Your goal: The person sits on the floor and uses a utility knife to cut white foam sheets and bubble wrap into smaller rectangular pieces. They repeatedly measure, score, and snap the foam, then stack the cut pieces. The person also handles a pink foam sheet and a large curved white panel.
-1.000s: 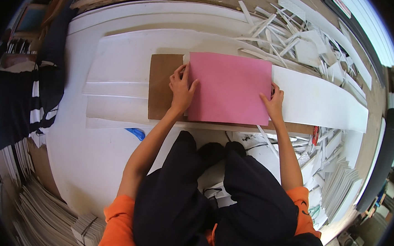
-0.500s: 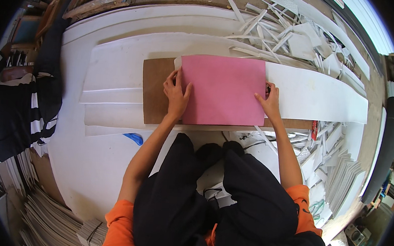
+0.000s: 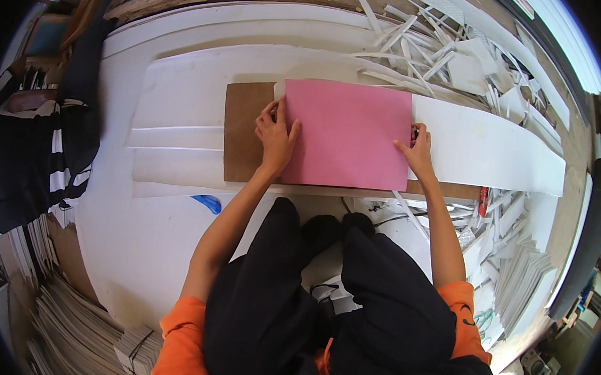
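A pink rectangular sheet (image 3: 346, 135) lies across a long white sheet (image 3: 488, 145), both over a brown board (image 3: 247, 133) in front of my knees. My left hand (image 3: 276, 138) grips the pink sheet's left edge, thumb on top and fingers curled at the side. At the opposite edge, my right hand (image 3: 416, 151) holds it the same way, its fingertips partly hidden. A narrow pale strip shows beside the pink sheet near my left fingers. A red-handled tool (image 3: 483, 200) rests at the board's right end.
Cut white offcuts (image 3: 428, 50) are heaped at the far right, with more beside my right arm. A blue object (image 3: 207, 203) lies left of my knees. Stacked sheets (image 3: 527, 283) stand at right; a black-and-white bag-like bundle (image 3: 20, 161) sits at left.
The whole view has shifted slightly, so everything sits a little higher and further right. Both hands keep their places on the pink sheet's edges.
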`<act>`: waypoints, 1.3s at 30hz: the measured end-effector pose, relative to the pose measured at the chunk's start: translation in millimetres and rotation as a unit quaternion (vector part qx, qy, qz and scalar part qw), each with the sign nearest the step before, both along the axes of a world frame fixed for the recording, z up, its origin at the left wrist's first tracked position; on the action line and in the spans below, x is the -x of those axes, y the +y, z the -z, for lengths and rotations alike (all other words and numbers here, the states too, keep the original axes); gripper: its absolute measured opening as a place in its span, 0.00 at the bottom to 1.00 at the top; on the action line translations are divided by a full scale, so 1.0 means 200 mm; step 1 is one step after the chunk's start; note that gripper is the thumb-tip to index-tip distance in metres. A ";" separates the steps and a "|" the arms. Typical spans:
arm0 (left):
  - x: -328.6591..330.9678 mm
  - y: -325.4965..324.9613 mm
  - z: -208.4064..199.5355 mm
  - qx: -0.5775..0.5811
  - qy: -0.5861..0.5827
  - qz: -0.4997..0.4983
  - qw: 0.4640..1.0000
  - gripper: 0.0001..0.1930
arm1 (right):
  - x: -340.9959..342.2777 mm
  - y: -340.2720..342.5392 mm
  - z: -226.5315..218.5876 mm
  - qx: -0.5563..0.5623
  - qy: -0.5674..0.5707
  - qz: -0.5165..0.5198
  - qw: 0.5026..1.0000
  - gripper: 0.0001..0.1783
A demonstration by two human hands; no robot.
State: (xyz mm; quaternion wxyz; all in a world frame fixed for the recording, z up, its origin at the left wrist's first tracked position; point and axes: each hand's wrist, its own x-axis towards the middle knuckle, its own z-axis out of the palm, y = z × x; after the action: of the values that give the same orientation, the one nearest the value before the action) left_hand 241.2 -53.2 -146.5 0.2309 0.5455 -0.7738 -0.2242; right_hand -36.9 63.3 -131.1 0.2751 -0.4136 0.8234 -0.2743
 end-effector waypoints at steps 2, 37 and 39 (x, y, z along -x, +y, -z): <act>-0.02 -0.01 0.01 -0.002 -0.005 0.008 1.000 0.30 | 0.00 0.00 0.00 -0.009 0.001 -0.012 1.000 0.35; -0.16 -0.11 0.04 -0.102 0.036 0.097 0.989 0.36 | 0.04 -0.03 0.02 -0.003 -0.019 -0.022 1.000 0.34; -0.14 -0.11 0.02 -0.102 0.038 0.098 0.989 0.36 | 0.05 -0.03 0.04 -0.001 -0.006 -0.038 0.999 0.34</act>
State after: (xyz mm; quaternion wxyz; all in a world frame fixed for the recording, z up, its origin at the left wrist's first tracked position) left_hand 270.1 -74.7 -150.5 0.1803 0.4785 -0.7875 -0.3442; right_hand -47.1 58.1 -138.5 0.2911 -0.4427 0.8057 -0.2649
